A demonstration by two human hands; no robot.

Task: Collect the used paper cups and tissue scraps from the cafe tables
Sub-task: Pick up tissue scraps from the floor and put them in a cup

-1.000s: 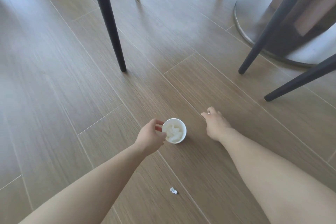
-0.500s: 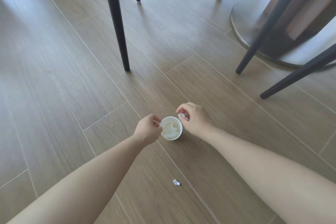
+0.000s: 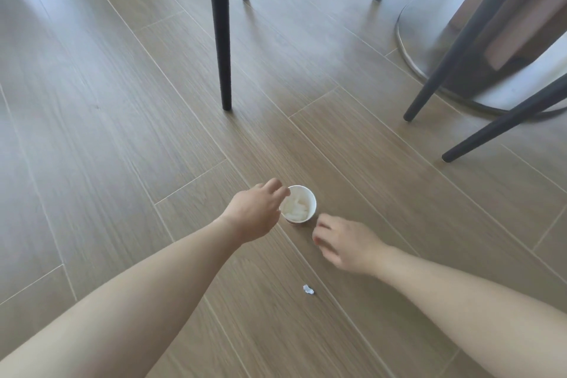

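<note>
Paper cup (image 3: pixel 302 205) w/ tissue wads (image 3: pixel 296 207) inside, low over wood floor (image 3: pixel 92 132).
L hand (image 3: pixel 254 215) pinches cup's left rim, fingers curled on it. R hand (image 3: pixel 343 242) just right of cup, not touching, fingers loosely bent, holding nothing. Small loose scrap (image 3: pixel 308 289) on floor btwn the forearms. Black chair leg (image 3: pixel 222 40) farther off.

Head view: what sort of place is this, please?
Probably a cafe or similar dining room: dark chair legs stand on a wood-look floor, a round metal table base sits at upper right, and the left hand holds a paper cup with tissue inside.
</note>
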